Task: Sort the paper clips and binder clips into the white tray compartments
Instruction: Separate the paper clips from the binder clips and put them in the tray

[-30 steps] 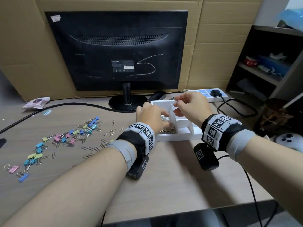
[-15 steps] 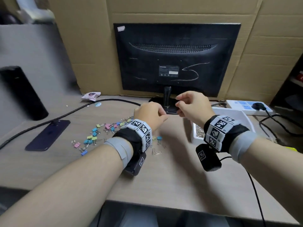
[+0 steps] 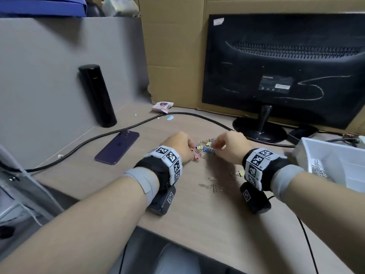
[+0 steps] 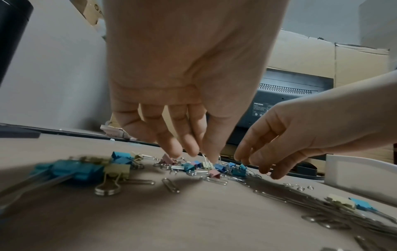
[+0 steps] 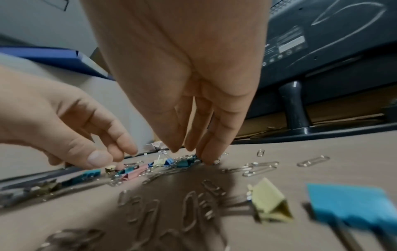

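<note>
A pile of coloured binder clips and silver paper clips (image 3: 205, 149) lies on the desk between my hands. My left hand (image 3: 190, 146) reaches down into its left side with thumb and fingers apart over the clips (image 4: 199, 152), and I see nothing held between them. My right hand (image 3: 216, 142) points its straight fingers down at the pile's right edge, one fingertip (image 5: 209, 160) touching a paper clip on the desk. A yellow binder clip (image 5: 160, 161) stands there with its wire handle up. The white tray (image 3: 308, 147) sits at far right with paper clips (image 3: 318, 169) in one compartment.
Loose paper clips (image 3: 209, 184) and a yellow binder clip (image 3: 241, 173) lie near my right wrist. A purple phone (image 3: 117, 147), a black cable (image 3: 98, 137) and a black bottle (image 3: 96, 95) are to the left. The monitor base (image 3: 259, 130) stands just behind the pile.
Both hands have left the tray, moved left and come down onto the clip pile. The view has turned left, so the tray now sits at the right edge.
</note>
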Action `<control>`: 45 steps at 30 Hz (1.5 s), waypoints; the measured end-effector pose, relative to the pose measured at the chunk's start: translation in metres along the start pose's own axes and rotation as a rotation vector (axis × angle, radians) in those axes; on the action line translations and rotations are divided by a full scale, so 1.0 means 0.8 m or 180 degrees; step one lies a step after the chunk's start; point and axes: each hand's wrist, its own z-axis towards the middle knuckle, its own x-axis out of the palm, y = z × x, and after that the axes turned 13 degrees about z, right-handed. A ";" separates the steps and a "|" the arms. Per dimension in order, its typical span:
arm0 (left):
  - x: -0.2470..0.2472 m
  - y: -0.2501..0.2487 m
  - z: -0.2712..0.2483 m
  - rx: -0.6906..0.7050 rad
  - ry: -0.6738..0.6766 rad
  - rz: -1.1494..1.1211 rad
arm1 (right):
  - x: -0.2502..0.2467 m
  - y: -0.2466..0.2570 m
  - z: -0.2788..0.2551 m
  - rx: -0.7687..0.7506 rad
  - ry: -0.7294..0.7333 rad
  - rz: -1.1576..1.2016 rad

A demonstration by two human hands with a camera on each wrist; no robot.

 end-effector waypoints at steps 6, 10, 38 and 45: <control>0.005 -0.010 0.013 0.0144 0.0241 0.0099 | 0.006 -0.008 0.027 -0.0049 0.0211 -0.0247; 0.012 -0.015 0.017 0.0122 0.0256 0.0171 | 0.006 -0.011 0.027 0.0022 0.0284 -0.0249; -0.022 0.080 -0.010 -0.0662 -0.0108 0.0028 | 0.020 0.001 0.030 0.0712 -0.0016 -0.0315; -0.019 0.098 -0.017 -0.0858 -0.0125 0.0167 | 0.023 0.007 0.029 0.0911 -0.0088 -0.0372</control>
